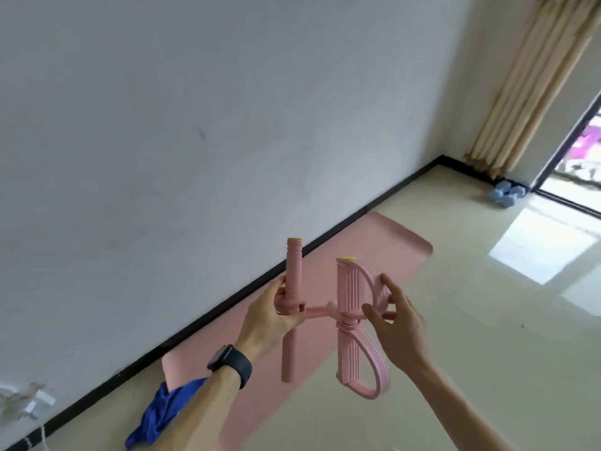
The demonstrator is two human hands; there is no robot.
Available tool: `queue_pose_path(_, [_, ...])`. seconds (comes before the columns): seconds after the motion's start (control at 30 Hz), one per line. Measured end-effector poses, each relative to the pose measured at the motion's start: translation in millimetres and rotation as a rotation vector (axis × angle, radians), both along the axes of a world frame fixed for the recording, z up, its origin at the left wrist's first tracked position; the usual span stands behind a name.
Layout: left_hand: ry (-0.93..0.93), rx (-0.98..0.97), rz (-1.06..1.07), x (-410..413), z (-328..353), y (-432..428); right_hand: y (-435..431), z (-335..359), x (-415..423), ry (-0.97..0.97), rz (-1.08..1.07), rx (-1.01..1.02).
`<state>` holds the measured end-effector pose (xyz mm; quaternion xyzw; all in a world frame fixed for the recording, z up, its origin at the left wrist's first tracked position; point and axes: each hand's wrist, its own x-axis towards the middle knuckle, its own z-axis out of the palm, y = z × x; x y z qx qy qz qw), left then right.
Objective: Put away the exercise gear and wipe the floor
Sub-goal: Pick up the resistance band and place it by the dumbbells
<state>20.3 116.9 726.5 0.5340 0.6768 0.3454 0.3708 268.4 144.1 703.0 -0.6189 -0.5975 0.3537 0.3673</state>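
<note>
Left hand (266, 315) gripped the pink pedal puller (349, 288) at its handle bar; right hand (398, 327) (fingers straight) touched its pedal.

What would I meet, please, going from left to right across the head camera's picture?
Blue cloth → wristwatch → left hand, gripping the pink exerciser → right hand → blue dumbbells. The pink mat overlaps several, so I leave it out.

Your one wide-angle head camera looks forward and down, rolled so the white painted wall (195, 125) leans across the upper left, close upon your left hand (266, 317), right hand (396, 323) and the pink pedal puller with foam handles (348, 288), the glossy cream tiled floor (487, 336) stretching to the far beige pleated curtain (527, 83).
</note>
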Motion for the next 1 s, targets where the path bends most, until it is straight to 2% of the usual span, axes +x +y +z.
queue_pose_path(0.43, [0.055, 0.199, -0.393, 220.1, 83.8, 179.5, 86.9, 65.4, 204.7, 0.049, -0.358, 0.157])
queue_pose_path(0.73, [-0.046, 0.293, -0.454, 376.9, 124.0, 295.0, 189.9, 116.9, 360.3, -0.038, -0.464, 0.279])
queue_pose_path(1.0, [-0.115, 0.340, -0.513, 468.2, 130.3, 415.4, 303.8, 130.9, 443.0, -0.106, -0.543, 0.367])
